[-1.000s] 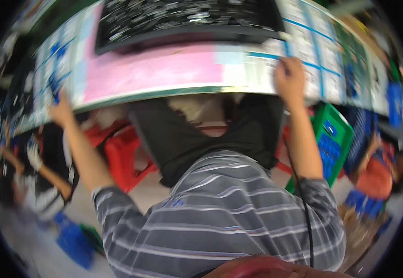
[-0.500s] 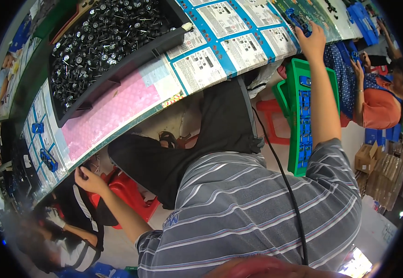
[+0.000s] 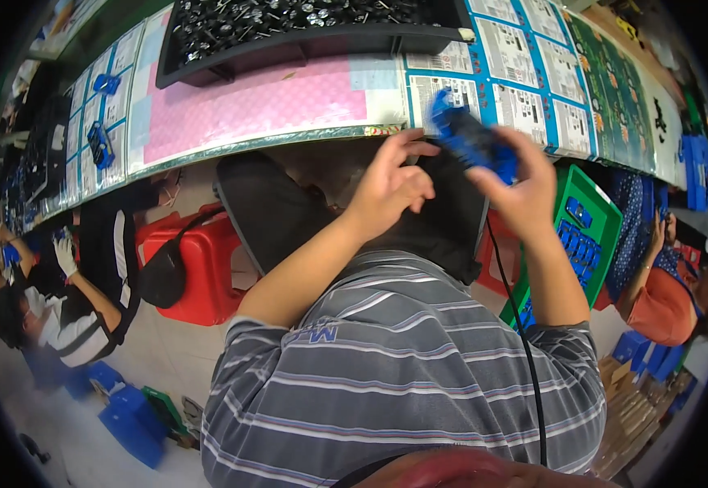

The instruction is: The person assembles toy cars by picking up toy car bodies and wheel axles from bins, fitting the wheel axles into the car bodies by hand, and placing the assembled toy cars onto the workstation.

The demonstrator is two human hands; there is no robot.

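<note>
My right hand [image 3: 526,189] is closed on a blue and black toy car chassis [image 3: 472,134], raised over my lap by the table's front edge and blurred by motion. Thumb and fingers grip its near end. Beside it on the left, my left hand [image 3: 388,189] has its fingers apart and partly bent, with nothing seen in them. It is not touching the chassis. Beyond both hands, a black bin [image 3: 321,45] full of small black wheels with metal axles stands on the table.
Two more blue pieces [image 3: 102,145] lie at the table's left. A green tray [image 3: 606,215] of blue parts is by my right arm. Red stools [image 3: 199,268] stand below the table. Co-workers sit at left and at right, one in an orange top [image 3: 663,305].
My right hand has taken the blue chassis off the far right of the table and brought it in front of me. My left hand has come from the left toward it. The view has turned.
</note>
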